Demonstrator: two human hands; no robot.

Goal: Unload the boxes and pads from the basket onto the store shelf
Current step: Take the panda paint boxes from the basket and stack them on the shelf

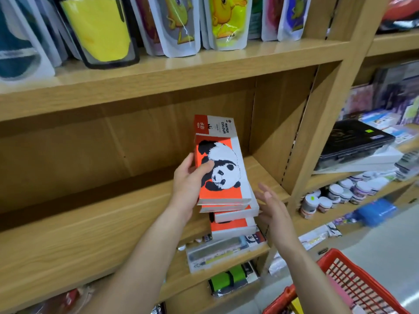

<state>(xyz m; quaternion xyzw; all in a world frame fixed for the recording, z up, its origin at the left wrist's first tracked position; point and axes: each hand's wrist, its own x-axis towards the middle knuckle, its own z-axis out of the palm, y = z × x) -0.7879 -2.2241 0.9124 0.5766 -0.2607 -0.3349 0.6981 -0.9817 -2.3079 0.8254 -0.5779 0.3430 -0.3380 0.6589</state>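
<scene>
A stack of several orange-and-white watercolour pads (pixel 223 175) with a panda on the cover hangs over the right end of the wooden middle shelf (pixel 90 223). My left hand (pixel 190 184) grips the stack at its left edge, thumb on the top cover. To the right of the stack, my right hand (pixel 272 207) is flat with fingers spread, close to its lower right corner; I cannot tell if it touches. The red plastic basket (pixel 353 279) sits at the bottom right, and I see a pink item and a yellow corner inside it.
Printed pouches (pixel 176 21) fill the shelf above. A lower shelf holds flat packets (pixel 222 252). In the bay to the right lie a black case (pixel 353 141), small paint jars (pixel 335 193) and a blue packet (pixel 376 211). A wooden upright (pixel 317 132) divides the bays.
</scene>
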